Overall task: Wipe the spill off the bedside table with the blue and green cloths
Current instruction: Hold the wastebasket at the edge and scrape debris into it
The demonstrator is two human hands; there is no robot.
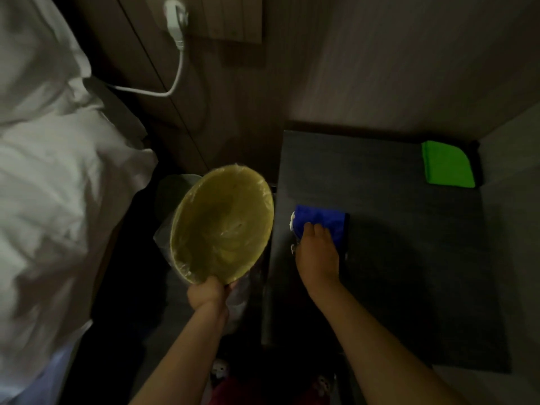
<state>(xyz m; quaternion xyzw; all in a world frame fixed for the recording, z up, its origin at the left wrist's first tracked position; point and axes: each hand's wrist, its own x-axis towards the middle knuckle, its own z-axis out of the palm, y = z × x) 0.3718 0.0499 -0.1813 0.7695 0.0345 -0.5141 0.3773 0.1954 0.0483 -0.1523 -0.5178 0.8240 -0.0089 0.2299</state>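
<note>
- Your right hand point(317, 252) grips the bunched blue cloth point(321, 219), fingers curled over it, at the 9 o'clock edge of the bedside table point(409, 273).
- White spill point(292, 225) sits against the cloth's left edge.
- Green cloth point(447, 166) lies folded at the table's 1 o'clock corner, well apart.
- Your left hand point(209, 293) grasps the rim of the plastic-lined yellow bowl point(222, 223), tilted, just beside the table's left edge.

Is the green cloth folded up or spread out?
Folded. The green cloth lies as a small neat square at the table's far corner, layers showing along its left edge.
</note>
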